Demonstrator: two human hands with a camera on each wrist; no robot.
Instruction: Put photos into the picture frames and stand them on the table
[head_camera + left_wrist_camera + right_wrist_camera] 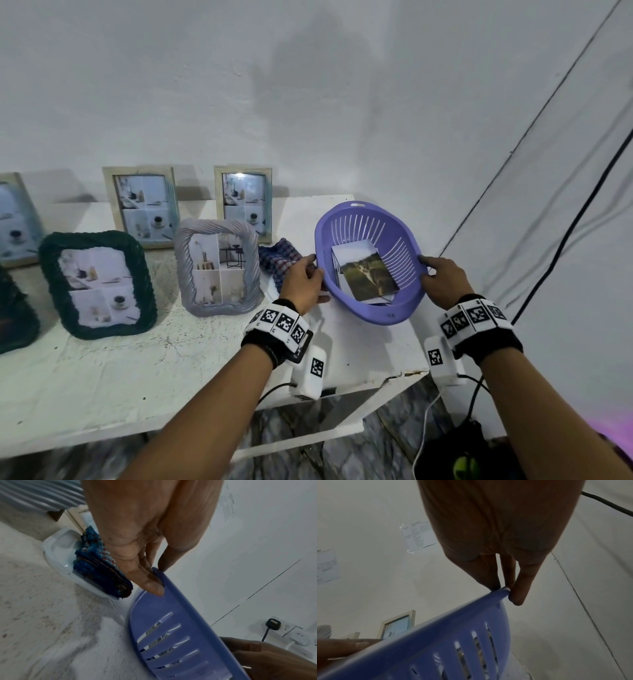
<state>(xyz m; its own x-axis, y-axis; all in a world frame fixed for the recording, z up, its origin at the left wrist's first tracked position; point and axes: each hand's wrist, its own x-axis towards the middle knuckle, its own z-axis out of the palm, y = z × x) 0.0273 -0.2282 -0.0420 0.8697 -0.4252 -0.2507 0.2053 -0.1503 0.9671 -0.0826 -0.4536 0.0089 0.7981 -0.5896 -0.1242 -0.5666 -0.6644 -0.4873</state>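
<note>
A purple slotted basket is held tilted above the table's right end, with a stack of photos lying inside it. My left hand pinches its left rim, thumb on top and fingers under. On the opposite side my right hand pinches the right rim. Picture frames stand on the white table: a dark green one, a grey twisted one and two pale wooden ones at the back. Each shows a stock print.
A folded checked cloth lies in a clear plastic tray just left of the basket. More frames sit at the far left edge. A wall stands close behind, a curtain and cables to the right, and the table corner is chipped.
</note>
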